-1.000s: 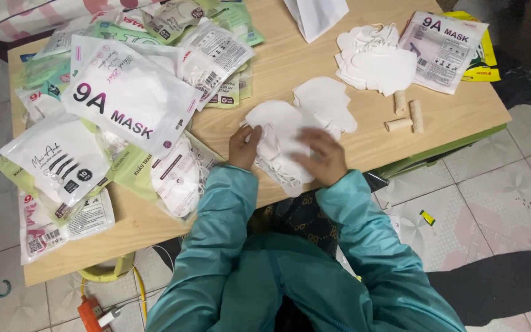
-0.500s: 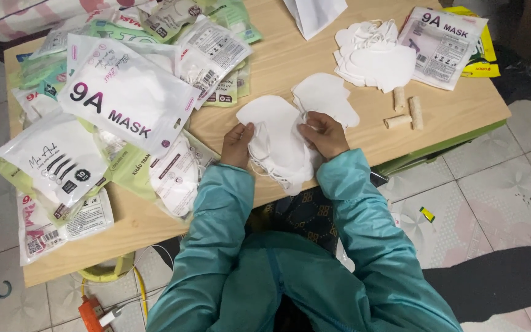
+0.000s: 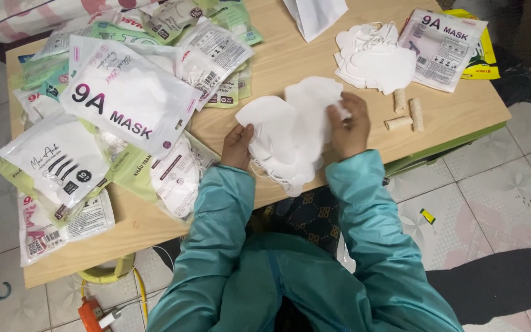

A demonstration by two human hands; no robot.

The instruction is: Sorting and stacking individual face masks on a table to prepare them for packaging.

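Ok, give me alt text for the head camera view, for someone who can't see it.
A person in a teal jacket holds a stack of white face masks at the edge of a wooden table, left hand on its left edge, right hand on its right. Packaged masks crowd the table's left side; another loose mask pile lies farther back.

Single head view, steeply down, close over table
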